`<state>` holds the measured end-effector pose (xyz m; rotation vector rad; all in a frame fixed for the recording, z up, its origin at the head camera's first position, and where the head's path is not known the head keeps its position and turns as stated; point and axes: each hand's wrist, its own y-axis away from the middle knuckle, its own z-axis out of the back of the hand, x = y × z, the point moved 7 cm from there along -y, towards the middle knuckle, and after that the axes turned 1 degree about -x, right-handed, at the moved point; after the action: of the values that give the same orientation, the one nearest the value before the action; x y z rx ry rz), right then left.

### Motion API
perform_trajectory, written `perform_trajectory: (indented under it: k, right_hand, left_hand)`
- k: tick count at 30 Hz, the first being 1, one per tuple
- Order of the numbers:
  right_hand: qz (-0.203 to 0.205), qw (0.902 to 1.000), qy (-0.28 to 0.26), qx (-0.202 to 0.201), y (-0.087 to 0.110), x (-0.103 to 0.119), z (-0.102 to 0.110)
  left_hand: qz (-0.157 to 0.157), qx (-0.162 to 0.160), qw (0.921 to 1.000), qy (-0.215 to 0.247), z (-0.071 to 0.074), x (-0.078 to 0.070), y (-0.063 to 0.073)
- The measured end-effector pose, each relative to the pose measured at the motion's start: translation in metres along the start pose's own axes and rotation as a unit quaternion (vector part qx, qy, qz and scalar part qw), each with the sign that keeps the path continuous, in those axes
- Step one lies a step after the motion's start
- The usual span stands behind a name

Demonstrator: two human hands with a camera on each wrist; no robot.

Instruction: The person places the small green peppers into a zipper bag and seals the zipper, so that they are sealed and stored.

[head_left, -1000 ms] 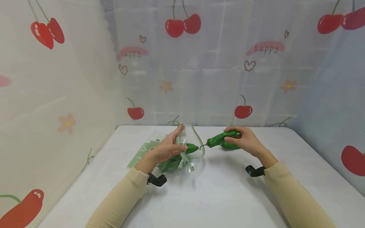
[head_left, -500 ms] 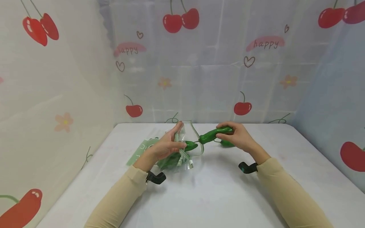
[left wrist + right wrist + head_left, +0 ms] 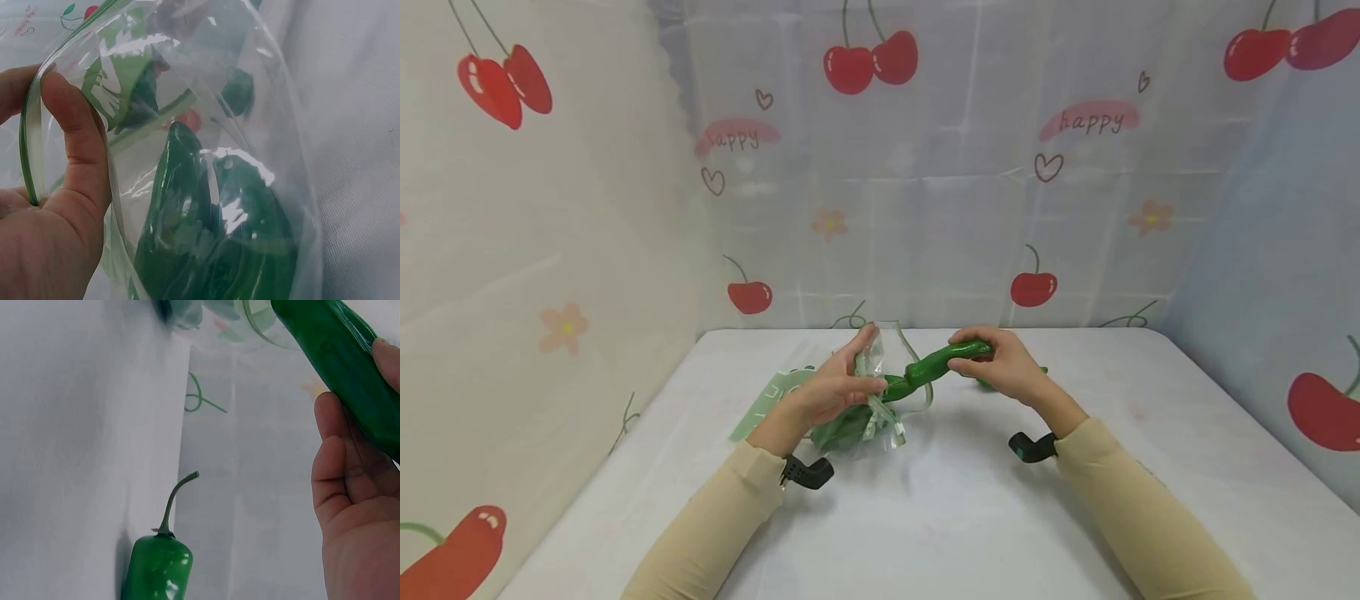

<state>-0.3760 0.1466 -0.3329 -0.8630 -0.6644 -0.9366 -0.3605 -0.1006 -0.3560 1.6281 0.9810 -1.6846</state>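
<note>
My right hand point(image 3: 1007, 367) grips a long glossy green pepper point(image 3: 943, 362) between thumb and fingers, stem end pointing left. That end sits at the mouth of a clear zip bag point(image 3: 297, 156) with green print. My left hand point(image 3: 827, 392) holds the bag's rim, its thumb and fingers spread and keeping the mouth wide. Inside the bag lie green peppers point(image 3: 234, 225), seen through the plastic in the left wrist view. Another green pepper point(image 3: 159, 569) with a curved stem lies on the table, partly hidden behind my right hand in the head view.
The white table point(image 3: 940, 517) ends at a back curtain point(image 3: 925, 208) printed with cherries. Similar sheets stand at the left and right sides. The bag's green printed part point(image 3: 767, 404) lies flat left of my left hand.
My right hand has moved left with the pepper, bringing its stem end from outside the bag to the bag's mouth. The left hand has stayed nearly still on the bag.
</note>
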Motion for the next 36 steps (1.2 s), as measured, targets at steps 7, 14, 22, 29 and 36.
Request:
perform_trajectory:
  k: [7,14,22,29,36]
  right_hand:
    - [0.015,0.9997,0.014,0.010,-0.002,0.005,-0.012]
    - [0.029,0.9993,0.016,0.015,-0.006,0.009,-0.022]
    - [0.030,0.9989,0.016,0.031,-0.007,0.010,-0.034]
    - [0.047,0.9979,0.011,0.043,-0.005,0.014,-0.041]
    - [0.031,0.9984,0.013,0.045,-0.003,0.014,-0.048]
  left_hand:
    - [-0.001,0.000,1.0000,0.001,-0.003,-0.003,-0.001]
    - [-0.011,0.005,0.9999,0.004,-0.004,-0.009,-0.003]
    - [-0.004,0.004,1.0000,0.005,-0.003,-0.008,-0.004]
    - [0.000,-0.002,1.0000,0.006,0.000,-0.005,-0.002]
    - [0.007,-0.009,0.9999,0.000,0.002,-0.003,0.001]
